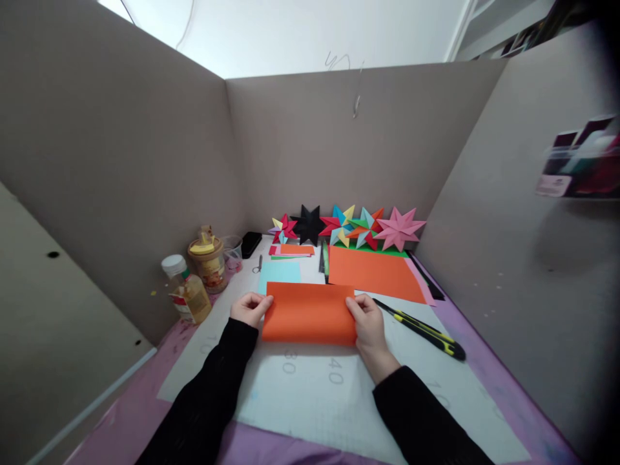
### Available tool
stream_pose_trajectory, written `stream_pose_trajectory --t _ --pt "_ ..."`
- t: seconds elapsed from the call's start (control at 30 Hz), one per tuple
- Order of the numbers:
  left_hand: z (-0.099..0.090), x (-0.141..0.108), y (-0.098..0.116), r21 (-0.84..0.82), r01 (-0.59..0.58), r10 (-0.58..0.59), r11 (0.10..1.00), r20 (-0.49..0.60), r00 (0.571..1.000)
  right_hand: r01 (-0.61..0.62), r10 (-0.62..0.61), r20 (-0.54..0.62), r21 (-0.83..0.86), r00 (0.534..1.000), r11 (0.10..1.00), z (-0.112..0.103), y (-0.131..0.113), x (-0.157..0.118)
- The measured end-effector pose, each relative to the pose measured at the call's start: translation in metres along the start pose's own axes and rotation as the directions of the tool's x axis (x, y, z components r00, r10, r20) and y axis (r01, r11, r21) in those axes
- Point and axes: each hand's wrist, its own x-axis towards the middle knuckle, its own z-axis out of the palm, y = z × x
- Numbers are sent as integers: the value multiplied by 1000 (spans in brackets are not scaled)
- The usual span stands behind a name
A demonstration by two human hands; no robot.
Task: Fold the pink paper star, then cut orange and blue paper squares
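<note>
An orange sheet of paper (310, 316), bent over on itself with a rounded lower edge, is held out between my hands above a white mat marked with numbers. My left hand (250, 309) pinches its upper left corner between thumb and fingers. At the upper right corner, my right hand (367, 323) grips the sheet the same way, with the thumb on the near face. Just right of that hand lies a yellow and black utility knife (426, 330). Behind the held sheet are a light blue paper square (279, 274) and a larger orange sheet (375, 271) on other coloured paper.
Folded paper stars, among them a black one (309, 225) and a pink one (401, 228), line the back partition. Left are a glue bottle (190, 294), a lidded jar (209, 261), a clear cup (233, 252) and a black phone (251, 244). Small scissors (259, 263) lie nearby. Grey partitions enclose three sides.
</note>
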Motion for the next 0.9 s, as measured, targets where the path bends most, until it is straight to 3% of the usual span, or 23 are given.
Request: stream_pose_trajectory --t 0.9 --pt "1 0 2 -49 -27 29 998 22 999 11 -11 -5 1 1000 1000 1 -1 -1"
